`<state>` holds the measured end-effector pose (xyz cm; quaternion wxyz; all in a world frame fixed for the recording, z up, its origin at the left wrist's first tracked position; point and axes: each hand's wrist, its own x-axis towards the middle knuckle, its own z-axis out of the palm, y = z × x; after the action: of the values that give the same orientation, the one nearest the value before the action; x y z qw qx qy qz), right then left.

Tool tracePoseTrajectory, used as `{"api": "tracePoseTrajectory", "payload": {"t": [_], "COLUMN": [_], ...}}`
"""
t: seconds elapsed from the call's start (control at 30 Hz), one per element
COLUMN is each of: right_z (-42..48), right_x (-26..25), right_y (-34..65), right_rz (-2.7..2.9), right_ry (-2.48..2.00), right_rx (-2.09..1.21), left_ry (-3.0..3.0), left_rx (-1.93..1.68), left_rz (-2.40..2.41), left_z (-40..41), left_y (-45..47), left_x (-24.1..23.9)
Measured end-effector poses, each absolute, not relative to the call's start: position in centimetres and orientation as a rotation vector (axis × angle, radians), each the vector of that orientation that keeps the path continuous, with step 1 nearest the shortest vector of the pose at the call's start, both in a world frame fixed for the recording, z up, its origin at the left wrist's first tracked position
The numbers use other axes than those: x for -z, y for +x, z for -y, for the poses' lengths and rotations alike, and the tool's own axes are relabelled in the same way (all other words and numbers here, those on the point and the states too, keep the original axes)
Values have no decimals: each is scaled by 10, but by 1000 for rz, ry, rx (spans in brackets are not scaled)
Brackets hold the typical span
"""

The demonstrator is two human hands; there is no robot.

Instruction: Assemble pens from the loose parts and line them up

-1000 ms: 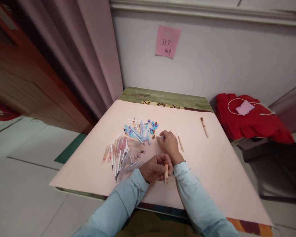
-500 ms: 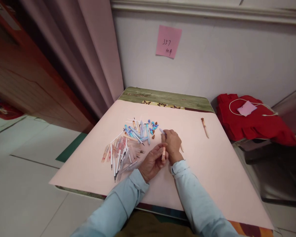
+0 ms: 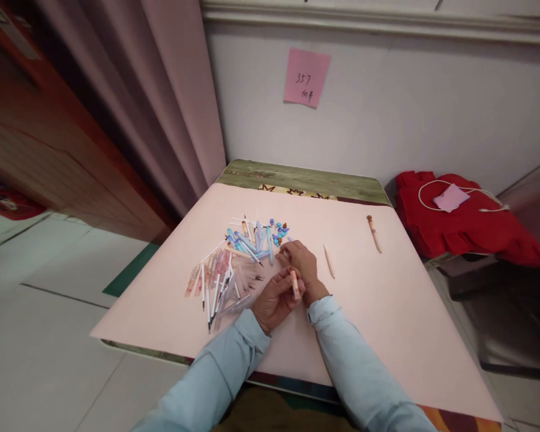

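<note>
My left hand (image 3: 274,297) is closed around a short peach-coloured pen barrel (image 3: 295,284), held upright between thumb and fingers. Just beyond it, my right hand (image 3: 300,261) bends down to the table beside the small blue and brown pen toppers (image 3: 279,231). Its fingertips are pinched together, and whatever lies between them is hidden. To the right of this hand lies a pale pen part with a pointed end (image 3: 329,262). Farther right rests a beige pen with a brown topper (image 3: 373,234). A lilac pen part is mostly covered by my right hand.
Blue and lilac pen barrels (image 3: 256,240) lie heaped left of my hands, with white refills (image 3: 209,300) and clear pinkish pen parts (image 3: 216,264) nearer me. A red cloth (image 3: 432,228) is beyond the right edge of the pink-covered table (image 3: 387,336).
My right hand has moved left, from beside the lilac pen part to the toppers, uncovering the pale pen part. The barrel in my left hand has shifted slightly left and tilted.
</note>
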<state>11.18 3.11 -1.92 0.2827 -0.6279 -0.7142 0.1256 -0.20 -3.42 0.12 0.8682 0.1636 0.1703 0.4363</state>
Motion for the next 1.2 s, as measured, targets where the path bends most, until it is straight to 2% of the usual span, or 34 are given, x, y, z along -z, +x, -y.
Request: {"api": "tracePoseTrajectory", "payload": {"t": [0.27, 0.47, 0.73, 0.83, 1.03, 1.2], "right_z": [-24, -15, -9, -9, -8, -8], "right_x": [11, 11, 23, 20, 17, 23], "right_y": [114, 120, 120, 122, 130, 128], "right_rz": [1712, 1239, 1011, 1043, 1354, 1530], "right_ry": [-1638, -1355, -1237, -1285, -1515, -1666], "right_rx": [-370, -635, -806, -764, -459, -452], "left_ry": [138, 223, 256, 268, 353, 392], "left_rx": [-1129, -1076, -1054, -1034, -916, -895], "left_rz": [-422, -429, -467, -481, -439, -440], "left_z": [19, 20, 19, 21, 25, 27], "left_y": [-2, -1, 0, -1, -1, -2], "left_x": [1, 1, 3, 4, 4, 1]}}
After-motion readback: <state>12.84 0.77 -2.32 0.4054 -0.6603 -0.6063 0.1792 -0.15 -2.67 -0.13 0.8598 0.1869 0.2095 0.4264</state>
